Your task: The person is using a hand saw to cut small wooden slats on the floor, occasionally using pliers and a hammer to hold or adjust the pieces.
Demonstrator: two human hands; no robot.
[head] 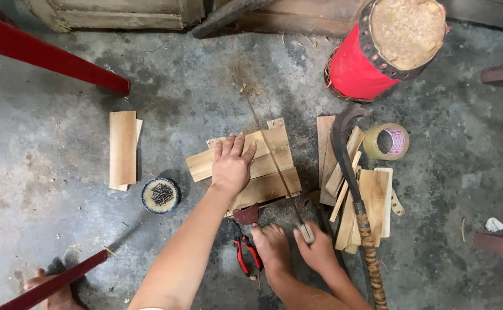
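Observation:
My left hand (231, 166) lies flat, fingers spread, on a small panel of wooden slats (269, 172) on the concrete floor. My right hand (321, 250) is closed around the handle of a thin saw (274, 161), whose narrow blade runs diagonally up and left across the panel. Sawdust lies at the blade's far end. A bare foot (271, 245) rests against the panel's near edge, between my two arms.
Red-handled pliers (246, 252) lie by the foot. Left: a bowl of nails (161, 195), a loose slat (123, 149), red bars (50, 54). Right: a curved blade with wrapped handle (352, 183) over wood offcuts (372, 198), a tape roll (386, 140), a red drum (378, 51).

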